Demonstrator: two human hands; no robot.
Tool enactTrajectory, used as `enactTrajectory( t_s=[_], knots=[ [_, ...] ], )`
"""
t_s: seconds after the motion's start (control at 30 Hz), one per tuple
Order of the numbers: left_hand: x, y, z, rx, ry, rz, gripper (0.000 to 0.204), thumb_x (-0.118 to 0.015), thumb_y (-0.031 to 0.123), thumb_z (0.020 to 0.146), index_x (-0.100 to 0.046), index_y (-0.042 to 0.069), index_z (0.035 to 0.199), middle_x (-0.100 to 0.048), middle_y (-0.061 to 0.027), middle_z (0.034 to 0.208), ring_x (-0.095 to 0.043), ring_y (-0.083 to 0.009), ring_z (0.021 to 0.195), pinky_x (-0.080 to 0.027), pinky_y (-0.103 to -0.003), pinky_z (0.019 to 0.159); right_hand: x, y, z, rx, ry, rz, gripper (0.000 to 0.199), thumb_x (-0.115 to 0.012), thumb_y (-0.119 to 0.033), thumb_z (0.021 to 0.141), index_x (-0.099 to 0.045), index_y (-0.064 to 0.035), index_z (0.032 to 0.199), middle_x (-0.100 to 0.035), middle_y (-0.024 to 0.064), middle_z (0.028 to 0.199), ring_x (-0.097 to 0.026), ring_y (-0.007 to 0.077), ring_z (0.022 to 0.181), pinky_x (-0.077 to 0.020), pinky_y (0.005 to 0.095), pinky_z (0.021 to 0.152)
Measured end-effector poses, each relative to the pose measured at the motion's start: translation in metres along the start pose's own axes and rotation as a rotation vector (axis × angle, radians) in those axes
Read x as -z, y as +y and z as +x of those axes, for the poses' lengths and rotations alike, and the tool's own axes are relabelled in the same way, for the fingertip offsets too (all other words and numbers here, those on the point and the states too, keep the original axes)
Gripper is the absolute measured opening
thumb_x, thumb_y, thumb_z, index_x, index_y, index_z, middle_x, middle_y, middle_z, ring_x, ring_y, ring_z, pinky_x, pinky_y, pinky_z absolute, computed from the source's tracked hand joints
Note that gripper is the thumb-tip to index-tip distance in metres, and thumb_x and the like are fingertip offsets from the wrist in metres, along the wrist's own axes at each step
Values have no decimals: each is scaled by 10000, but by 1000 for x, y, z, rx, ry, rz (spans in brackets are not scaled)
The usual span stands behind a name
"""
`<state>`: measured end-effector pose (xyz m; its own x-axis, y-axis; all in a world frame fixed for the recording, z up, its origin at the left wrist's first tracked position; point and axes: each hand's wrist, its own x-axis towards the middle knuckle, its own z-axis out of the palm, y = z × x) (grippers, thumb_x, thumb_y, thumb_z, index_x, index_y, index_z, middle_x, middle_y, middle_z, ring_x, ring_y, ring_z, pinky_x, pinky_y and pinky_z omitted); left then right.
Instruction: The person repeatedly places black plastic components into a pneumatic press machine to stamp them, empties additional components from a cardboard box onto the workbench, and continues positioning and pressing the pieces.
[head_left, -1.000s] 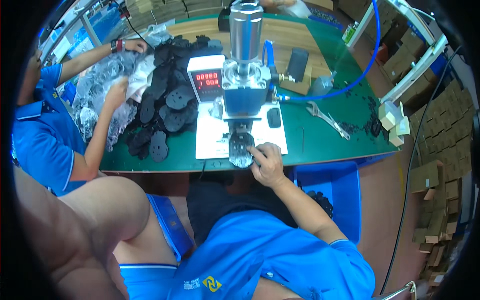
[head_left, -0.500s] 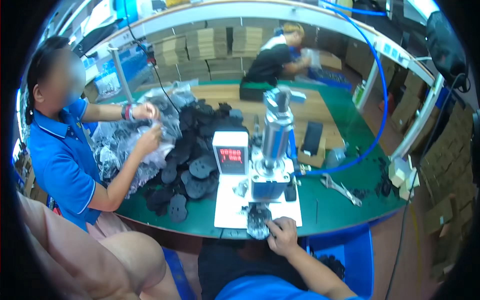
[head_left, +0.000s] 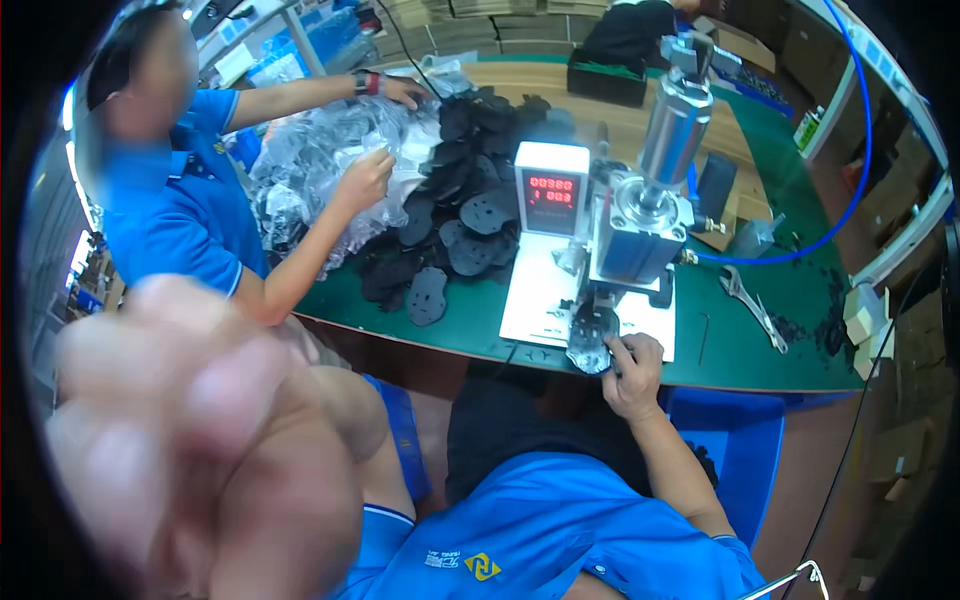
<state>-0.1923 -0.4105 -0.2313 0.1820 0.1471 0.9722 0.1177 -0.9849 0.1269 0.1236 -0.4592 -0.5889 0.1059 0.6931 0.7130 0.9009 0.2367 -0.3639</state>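
My right hand [head_left: 634, 376] is at the front of a small bench press [head_left: 640, 225]. Its fingers are closed on the right edge of a flat black part with a shiny, clear-looking front [head_left: 590, 354], which lies under the press head. Close to the camera, my left hand [head_left: 190, 390] is raised at the left, big and smeared by motion; its fingers cannot be made out. Beside the press stands a white counter box [head_left: 553, 190] with red lit digits, on the same white base plate [head_left: 530, 295].
Black flat pieces [head_left: 470, 220] are heaped left of the press. A co-worker in blue [head_left: 190, 215] handles clear plastic bags [head_left: 320, 160]. An adjustable wrench [head_left: 752, 308] lies on the green table [head_left: 440, 338]. Below its right edge is a blue bin [head_left: 735, 440]; a blue hose [head_left: 862, 150] arcs overhead.
The view has shifted, so the press now sits higher and further right. My left hand has come up into view. My right hand stays at the part. The co-worker's hands have moved apart.
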Motion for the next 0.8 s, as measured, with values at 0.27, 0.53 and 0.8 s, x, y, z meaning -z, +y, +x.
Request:
enactTrajectory(
  t_s=[0.27,0.53,0.8],
  knots=[
    [-36,-115,-199,942,-303,549,372,-843,178,959,-783,4,1282,-806,-166,1023,-745,-323,904,-615,-400,834,7,-8,-2,11,4,17,468,-756,5,770,-807,-60,1231,-660,110,1124,-628,325,1030,-495,447,996],
    [-56,-171,-283,1075,-618,946,689,-899,320,923,-669,4,1490,-725,-238,1358,-728,-422,1178,-599,-486,1026,7,-4,-3,-1,-5,9,482,-753,-29,770,-802,-57,1249,-662,128,1137,-632,339,1043,-501,465,1009],
    [-52,-167,-263,1189,-668,860,647,-874,242,951,-654,24,1519,-715,-220,1347,-740,-440,1197,-604,-500,1028,13,-17,11,-24,-18,25,442,-777,-11,754,-816,-45,1193,-682,134,1136,-642,330,1025,-528,439,976]
  ],
)
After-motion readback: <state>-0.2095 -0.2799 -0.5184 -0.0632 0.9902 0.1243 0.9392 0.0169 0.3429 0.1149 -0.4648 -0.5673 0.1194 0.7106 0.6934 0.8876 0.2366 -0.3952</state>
